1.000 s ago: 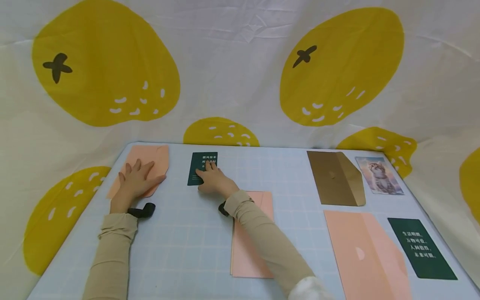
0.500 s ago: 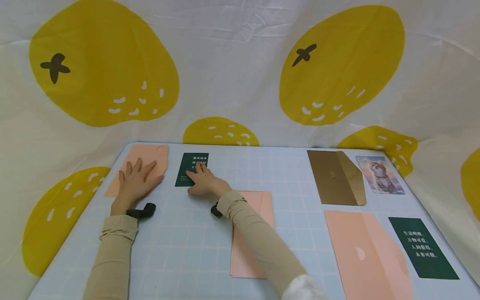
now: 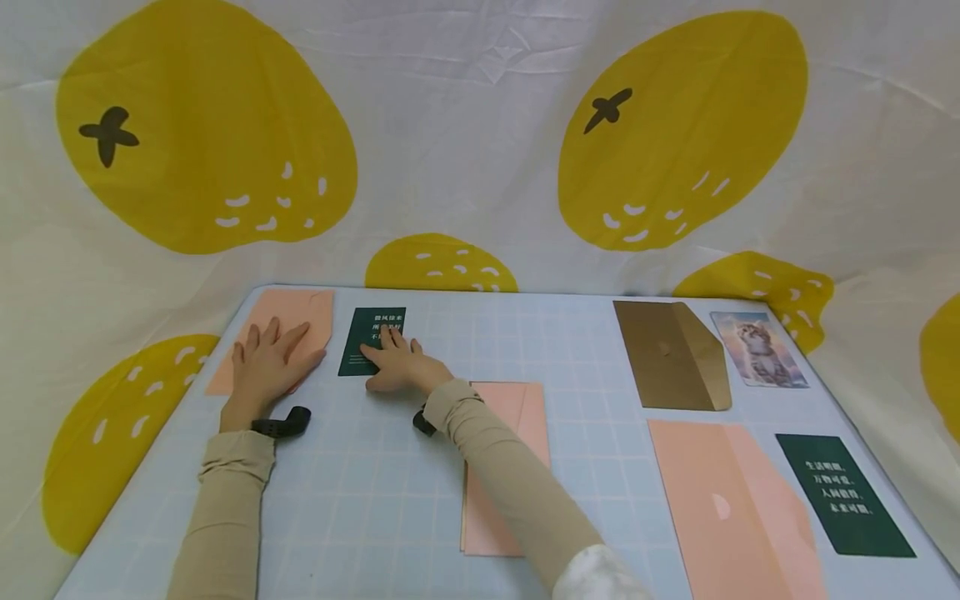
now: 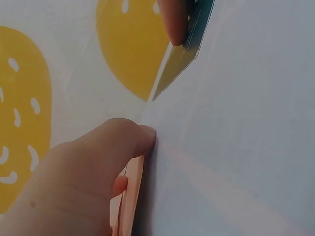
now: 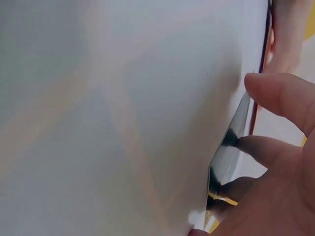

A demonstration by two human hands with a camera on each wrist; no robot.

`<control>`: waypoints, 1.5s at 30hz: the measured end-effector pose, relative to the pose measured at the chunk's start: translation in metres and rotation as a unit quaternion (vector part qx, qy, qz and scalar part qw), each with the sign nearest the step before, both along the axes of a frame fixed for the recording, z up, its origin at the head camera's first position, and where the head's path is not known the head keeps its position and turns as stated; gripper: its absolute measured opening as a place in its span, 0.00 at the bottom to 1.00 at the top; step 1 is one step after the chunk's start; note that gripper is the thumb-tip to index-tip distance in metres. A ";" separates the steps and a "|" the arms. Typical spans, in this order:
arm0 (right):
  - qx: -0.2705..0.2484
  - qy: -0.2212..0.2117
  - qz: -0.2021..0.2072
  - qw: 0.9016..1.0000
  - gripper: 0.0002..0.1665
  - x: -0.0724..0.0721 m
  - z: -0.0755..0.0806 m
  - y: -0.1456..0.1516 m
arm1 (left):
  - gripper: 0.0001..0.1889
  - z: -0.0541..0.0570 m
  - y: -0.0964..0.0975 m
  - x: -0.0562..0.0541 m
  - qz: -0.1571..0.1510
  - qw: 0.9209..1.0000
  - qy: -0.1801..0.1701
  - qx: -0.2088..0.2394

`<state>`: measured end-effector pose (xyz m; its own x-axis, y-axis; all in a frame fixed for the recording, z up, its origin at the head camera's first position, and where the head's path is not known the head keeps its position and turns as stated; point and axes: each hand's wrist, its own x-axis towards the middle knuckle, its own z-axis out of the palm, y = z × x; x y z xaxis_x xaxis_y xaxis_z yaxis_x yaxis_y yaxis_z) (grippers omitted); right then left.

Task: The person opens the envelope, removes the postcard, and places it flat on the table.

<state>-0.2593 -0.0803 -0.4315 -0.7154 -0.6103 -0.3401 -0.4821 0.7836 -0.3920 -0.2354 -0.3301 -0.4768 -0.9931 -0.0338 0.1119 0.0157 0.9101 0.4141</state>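
Observation:
My left hand (image 3: 266,367) lies with spread fingers on a peach envelope (image 3: 313,307) at the back left corner of the table. In the left wrist view its thumb (image 4: 118,140) stretches past the envelope's edge (image 4: 132,196). Just to the right, my right hand (image 3: 405,367) rests extended fingertips on a dark green card (image 3: 360,327) with white printed characters, partly covered by the fingers. The card lies flat, a small gap away from the envelope. From the right wrist, the fingers (image 5: 261,150) touch the card's glossy surface, seen at a steep angle.
A peach envelope stack (image 3: 487,508) lies mid-table, partly under the right forearm. At right are a brown envelope (image 3: 660,354), a kitten picture card (image 3: 759,350), a larger peach envelope (image 3: 720,500) and another green card (image 3: 843,496). A fruit-printed cloth (image 3: 465,125) hangs behind.
My right hand has slid the green card leftward along the table, closer to the envelope under my left hand. The left hand stays nearly in place on its envelope.

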 end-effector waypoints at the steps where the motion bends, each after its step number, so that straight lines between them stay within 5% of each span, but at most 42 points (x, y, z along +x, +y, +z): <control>1: 0.000 -0.003 0.002 1.000 0.41 0.000 0.000 0.000 | 0.43 0.000 0.000 0.000 0.001 1.000 0.000 -0.002; 11: -0.014 -0.025 0.010 1.000 0.45 0.000 0.000 0.001 | 0.42 -0.005 -0.002 -0.004 0.007 1.000 0.004 -0.016; 19: -0.018 -0.017 0.003 1.000 0.45 0.002 -0.001 -0.001 | 0.40 -0.003 -0.001 -0.004 0.015 0.999 0.048 -0.011; 45: -0.033 -0.018 0.005 0.999 0.44 0.000 -0.006 -0.001 | 0.40 -0.004 -0.002 -0.005 0.012 0.999 0.035 -0.011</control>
